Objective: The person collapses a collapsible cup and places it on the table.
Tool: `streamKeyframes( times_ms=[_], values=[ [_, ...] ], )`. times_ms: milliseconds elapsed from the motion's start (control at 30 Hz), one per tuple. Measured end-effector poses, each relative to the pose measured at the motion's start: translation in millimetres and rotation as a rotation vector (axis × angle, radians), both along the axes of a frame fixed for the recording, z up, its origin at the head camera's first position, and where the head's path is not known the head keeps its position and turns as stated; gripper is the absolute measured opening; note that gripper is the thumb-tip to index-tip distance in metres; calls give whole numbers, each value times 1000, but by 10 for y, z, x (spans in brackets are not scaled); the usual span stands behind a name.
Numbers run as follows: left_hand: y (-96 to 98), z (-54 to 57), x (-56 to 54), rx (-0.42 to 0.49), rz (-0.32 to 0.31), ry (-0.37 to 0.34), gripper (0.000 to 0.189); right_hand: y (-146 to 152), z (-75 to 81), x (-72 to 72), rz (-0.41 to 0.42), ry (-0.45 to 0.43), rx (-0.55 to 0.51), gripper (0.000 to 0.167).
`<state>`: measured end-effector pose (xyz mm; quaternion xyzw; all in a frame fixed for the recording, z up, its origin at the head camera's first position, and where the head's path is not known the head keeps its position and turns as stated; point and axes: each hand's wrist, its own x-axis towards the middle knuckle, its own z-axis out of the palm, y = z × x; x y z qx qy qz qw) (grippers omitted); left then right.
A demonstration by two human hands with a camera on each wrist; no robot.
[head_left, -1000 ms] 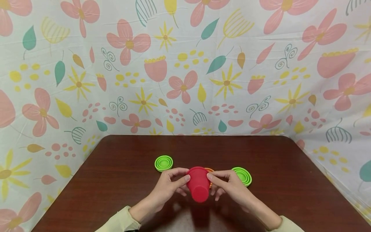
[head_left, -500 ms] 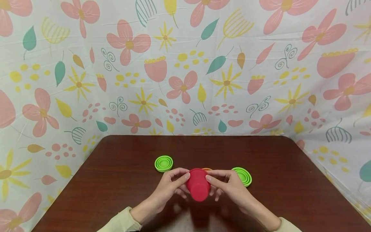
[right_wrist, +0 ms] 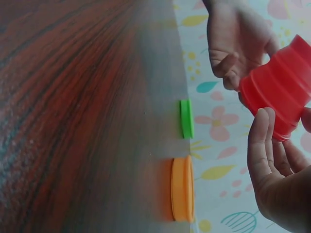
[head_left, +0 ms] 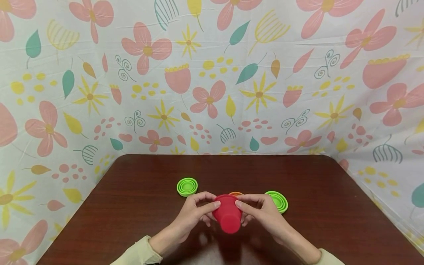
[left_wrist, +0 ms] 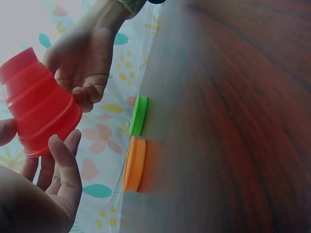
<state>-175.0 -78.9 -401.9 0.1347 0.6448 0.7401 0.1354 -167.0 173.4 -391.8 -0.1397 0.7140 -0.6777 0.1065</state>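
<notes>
Above the table's near side, a red collapsible cup [head_left: 228, 213] is pulled out to its stepped, tapering shape. Its wide rim faces away and its narrow base tilts toward me. My left hand [head_left: 190, 215] pinches the rim side with thumb and fingers. On the opposite side my right hand [head_left: 266, 215] grips the rim in the same way. Both wrist views show the ringed wall of the cup [left_wrist: 41, 104] between the two hands. An orange collapsed cup [right_wrist: 182, 189] lies on the table behind the red one, mostly hidden in the head view.
One green collapsed cup [head_left: 187, 187] lies on the table left of the hands. Another green collapsed cup [head_left: 277, 201] lies just beyond the right hand. A flower-printed cloth [head_left: 212, 73] hangs behind the dark wooden table [head_left: 132, 198].
The red cup tips slightly back and forth between my hands, its base now a little lower and farther right. Both hands keep hold of it. The cups on the table stay put.
</notes>
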Motion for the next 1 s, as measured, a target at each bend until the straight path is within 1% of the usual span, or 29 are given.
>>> streamKeyframes(
  times_ms=[300,500,600,1000],
  values=[
    [-25,13,-15,-40,23,20,31,-6,0,12,-20,34,36,37],
    [-31,5,-31,-63,28,45,29,-2,-8,5,-21,75,45,34],
    [-29,2,-35,-74,31,79,26,-1,-12,2,-21,90,45,33],
    [-11,-12,-40,-174,62,266,18,-13,-15,-10,-60,139,90,31]
  ],
)
